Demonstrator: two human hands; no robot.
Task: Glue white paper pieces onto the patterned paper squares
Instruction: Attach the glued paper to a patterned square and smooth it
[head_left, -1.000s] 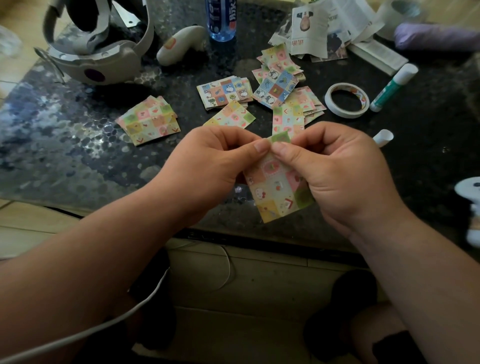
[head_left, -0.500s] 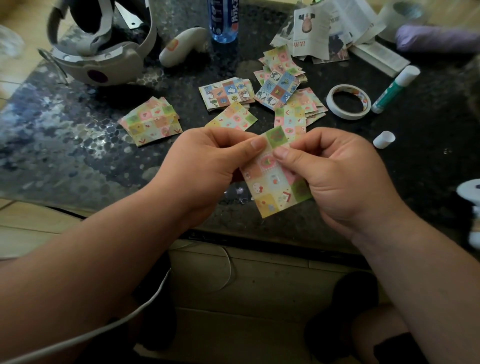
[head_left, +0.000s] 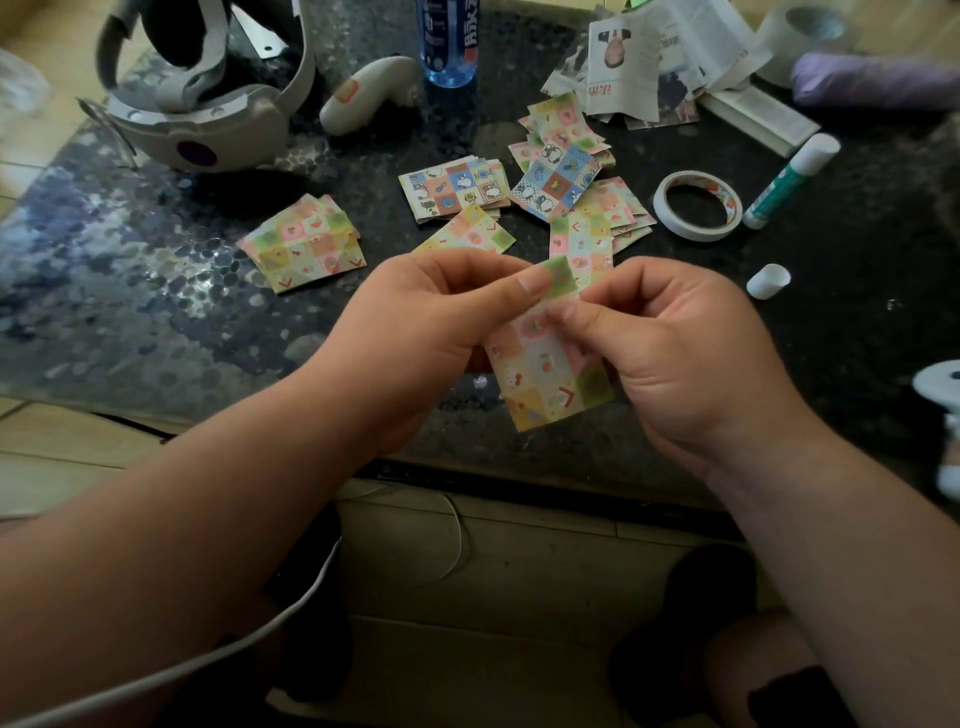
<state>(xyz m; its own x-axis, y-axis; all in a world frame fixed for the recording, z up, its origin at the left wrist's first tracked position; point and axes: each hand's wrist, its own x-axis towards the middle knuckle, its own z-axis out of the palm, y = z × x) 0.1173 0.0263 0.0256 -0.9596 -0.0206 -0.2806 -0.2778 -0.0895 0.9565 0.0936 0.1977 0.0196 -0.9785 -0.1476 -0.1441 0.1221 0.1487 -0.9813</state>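
Note:
Above the near edge of the dark table I hold a patterned paper square (head_left: 545, 374). My left hand (head_left: 436, 332) pinches its upper left corner between thumb and fingers. My right hand (head_left: 691, 353) pinches its right side, with the thumb lying across the pattern. More patterned squares lie in stacks on the table: one at the left (head_left: 304, 241), one in the middle (head_left: 454, 189), and a pile further right (head_left: 569, 166). A green-and-white glue stick (head_left: 789, 182) lies uncapped at the right, and its white cap (head_left: 768, 281) lies close by. No white paper piece shows in my hands.
A roll of white tape (head_left: 696, 205) lies beside the glue stick. A grey headset (head_left: 208, 93), a white controller (head_left: 369, 93) and a blue bottle (head_left: 449, 41) stand at the back. Printed paper scraps and a book (head_left: 675, 57) lie at the back right.
My hands have slid the held square upward, so its green top corner now shows above my thumbs. My right thumb has moved lower onto the pattern.

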